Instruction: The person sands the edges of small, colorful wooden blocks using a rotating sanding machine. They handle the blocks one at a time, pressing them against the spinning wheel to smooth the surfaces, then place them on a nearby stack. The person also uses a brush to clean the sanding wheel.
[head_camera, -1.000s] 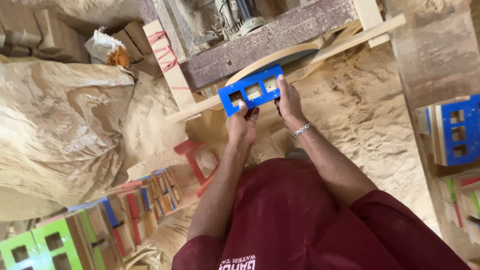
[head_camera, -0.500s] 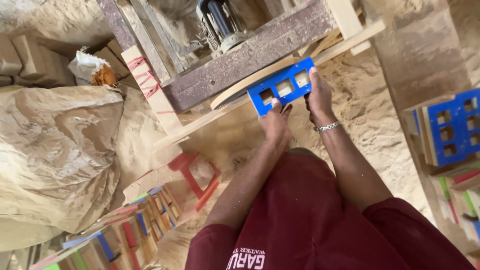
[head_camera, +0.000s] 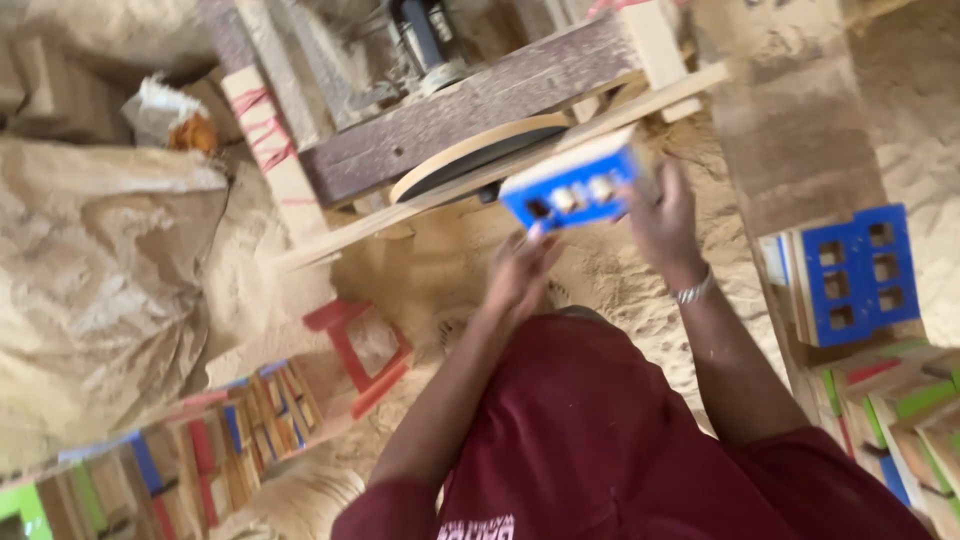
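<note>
I hold a blue wooden block (head_camera: 572, 187) with three square cut-outs in front of me, just below a round sanding disc (head_camera: 470, 150) on a wooden machine frame (head_camera: 470, 95). My right hand (head_camera: 668, 222) grips the block's right end; a bracelet sits on that wrist. My left hand (head_camera: 522, 268) is at the block's lower left corner, fingertips touching or nearly touching it. The picture is blurred by motion.
Sawdust covers the ground. A large sack (head_camera: 95, 290) lies at the left. A red wooden piece (head_camera: 355, 350) lies in the sawdust. Stacks of painted blocks stand at lower left (head_camera: 200, 450) and at the right, with a blue one (head_camera: 860, 272) on top.
The blue block and both hands have shifted right and slightly away from the disc. The block has tilted, and my left hand has loosened to its lower corner.
</note>
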